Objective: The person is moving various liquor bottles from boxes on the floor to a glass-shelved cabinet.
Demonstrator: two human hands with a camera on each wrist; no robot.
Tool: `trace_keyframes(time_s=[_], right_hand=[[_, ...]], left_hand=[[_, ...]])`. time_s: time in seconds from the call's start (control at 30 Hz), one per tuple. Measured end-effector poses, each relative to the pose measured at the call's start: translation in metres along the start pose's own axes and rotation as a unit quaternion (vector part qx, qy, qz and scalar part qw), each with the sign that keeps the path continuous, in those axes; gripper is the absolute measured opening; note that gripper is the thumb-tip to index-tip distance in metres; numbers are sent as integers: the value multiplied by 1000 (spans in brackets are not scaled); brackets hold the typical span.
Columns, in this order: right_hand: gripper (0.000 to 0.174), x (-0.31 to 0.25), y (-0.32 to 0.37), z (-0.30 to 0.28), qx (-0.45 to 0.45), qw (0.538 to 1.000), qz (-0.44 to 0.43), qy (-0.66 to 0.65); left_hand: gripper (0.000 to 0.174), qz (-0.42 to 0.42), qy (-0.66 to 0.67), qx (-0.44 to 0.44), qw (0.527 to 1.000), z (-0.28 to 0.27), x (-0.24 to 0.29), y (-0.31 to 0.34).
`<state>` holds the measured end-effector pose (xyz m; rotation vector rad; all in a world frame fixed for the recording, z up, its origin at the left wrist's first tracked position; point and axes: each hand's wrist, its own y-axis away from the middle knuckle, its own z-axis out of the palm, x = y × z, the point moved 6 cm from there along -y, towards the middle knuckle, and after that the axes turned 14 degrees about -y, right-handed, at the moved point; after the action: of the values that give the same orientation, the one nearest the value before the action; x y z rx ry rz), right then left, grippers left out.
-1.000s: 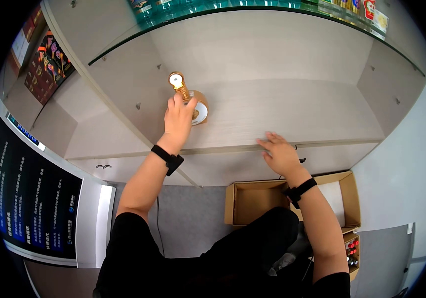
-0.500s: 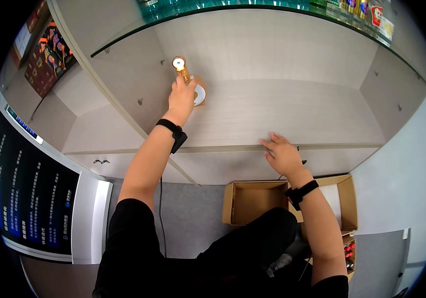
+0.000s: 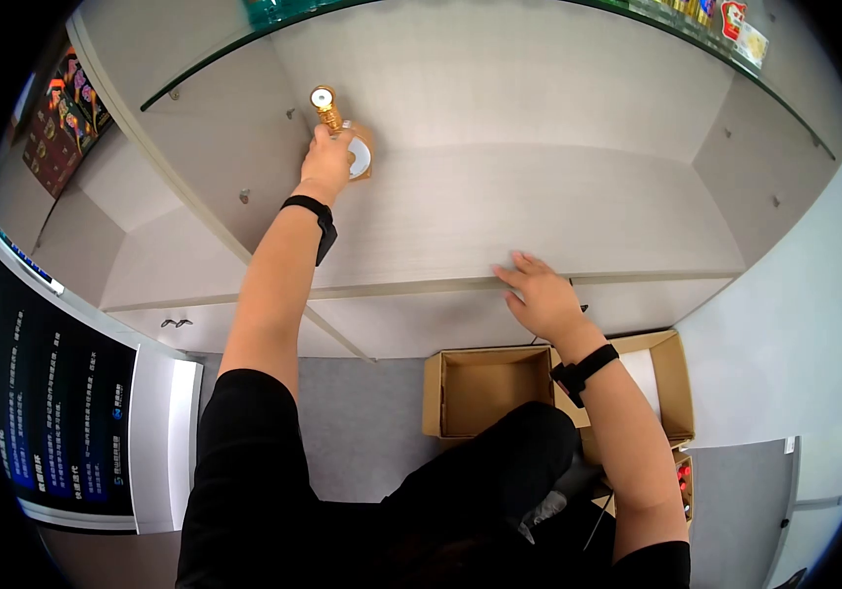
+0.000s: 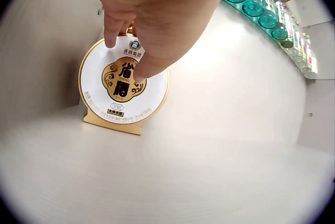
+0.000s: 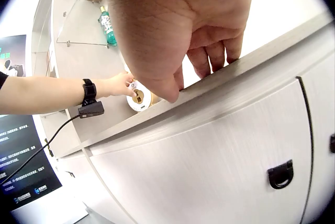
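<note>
At the back left of the cabinet shelf [image 3: 539, 206] stands a round liquor bottle [image 4: 95, 85] with a white front, a gold label and a gold base. Its tall gold neck and cap [image 3: 323, 100] rise above my left hand [image 3: 326, 162]. That hand grips the bottle at its upper part, the thumb [image 4: 149, 67] lying across the white front. The bottle's base is at the shelf surface, upright in the left wrist view. My right hand [image 3: 544, 299] rests at the shelf's front edge, fingers extended over it and holding nothing.
Above, a glass shelf [image 3: 215, 64] carries teal bottles [image 4: 253, 5] and other bottles. Below the shelf are a cabinet door with a black handle [image 5: 281, 176] and open cardboard boxes [image 3: 494, 393] on the floor. A dark display screen [image 3: 57, 393] stands at left.
My left hand has moved the bottle deeper into the shelf, toward the back left. The right hand stays at the front edge. The head view has shifted slightly.
</note>
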<state>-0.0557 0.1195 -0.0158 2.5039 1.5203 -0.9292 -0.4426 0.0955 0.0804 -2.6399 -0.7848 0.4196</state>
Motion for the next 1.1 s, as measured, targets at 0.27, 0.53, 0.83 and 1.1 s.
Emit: trace_keyframes(time_s=[0.27, 0.53, 0.83, 1.1], right_hand=[[44, -1, -1, 0, -8, 1000, 18, -1], [43, 1, -1, 2, -3, 1000, 19, 4], [43, 0, -1, 3, -5, 1000, 28, 2], [43, 0, 0, 3, 2, 1000, 28, 1]], left_hand=[[64, -6, -12, -14, 1000, 10, -4, -12], [69, 1, -17, -17, 1000, 18, -10, -20], [76, -10, -43, -35, 998, 23, -15, -22], [79, 5, -31, -27, 999, 27, -16, -26]])
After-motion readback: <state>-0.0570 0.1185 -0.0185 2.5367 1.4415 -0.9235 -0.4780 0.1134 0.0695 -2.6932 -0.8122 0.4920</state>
